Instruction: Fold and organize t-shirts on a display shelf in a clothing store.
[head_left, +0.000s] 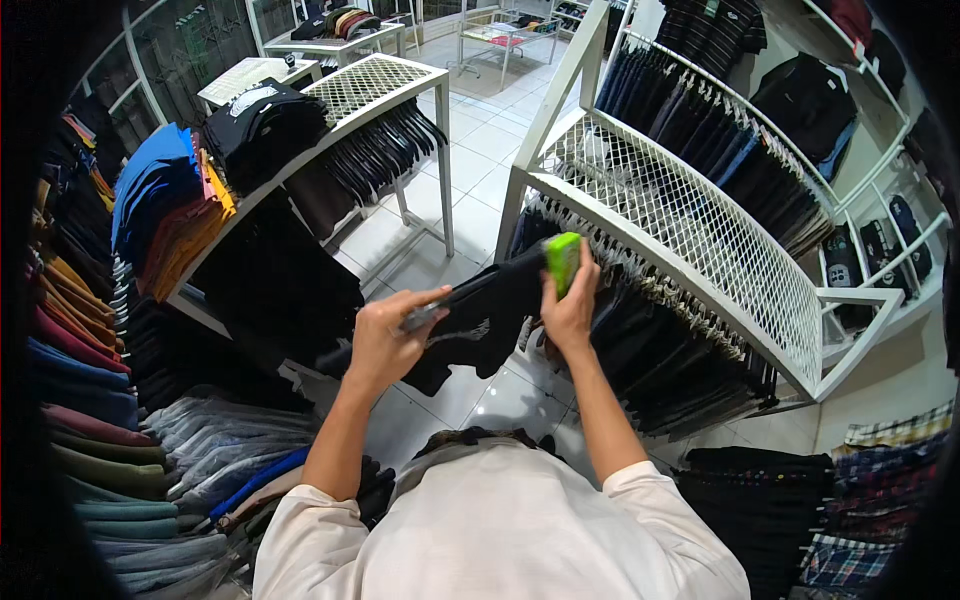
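Observation:
My left hand is closed around a small grey object, too blurred to name. In my right hand is a bright green, block-shaped object, held upright between thumb and fingers. A black garment with a small white print stretches between both hands, above the tiled floor. Its right end meets the green object; whether the fingers also pinch the cloth there, I cannot tell. The left hand covers part of its other end.
A white mesh-topped rack with hanging trousers stands close on the right. Another white rack, left, carries folded black shirts and a blue stack. Hanging garments crowd the lower left. Plaid shirts lie lower right.

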